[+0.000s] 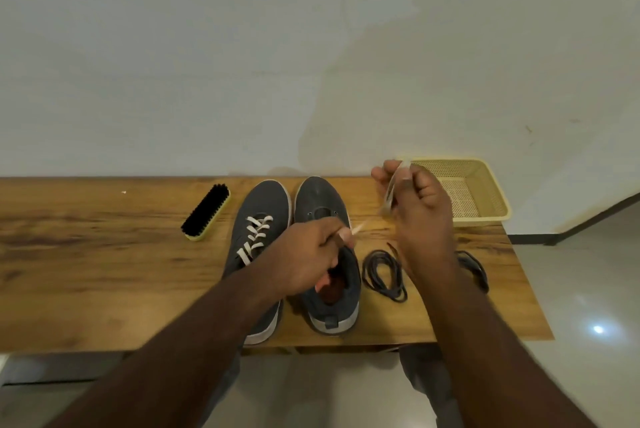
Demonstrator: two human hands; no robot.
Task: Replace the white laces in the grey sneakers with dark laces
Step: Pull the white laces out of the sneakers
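2 grey canvas sneakers are sitting side by side on a wooden table (86, 254). The left sneaker (258, 219) is wearing its white lace (254, 237); the right sneaker (322, 205) is showing bare eyelets. The left hand (304, 261) is pinching 1 end of a loose, blurred white lace (391, 190), which the right hand (415, 205) is gripping with curled fingers, raised near a yellow plastic basket (485, 192). Dark coiled laces (382, 275) are lying just right of the shoes. A black-bristled brush (206, 212) is lying left.

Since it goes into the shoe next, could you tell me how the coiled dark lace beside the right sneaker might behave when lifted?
The dark lace lies in loose loops on the table, so it is probably floppy and would uncoil. It looks thin, so likely light.
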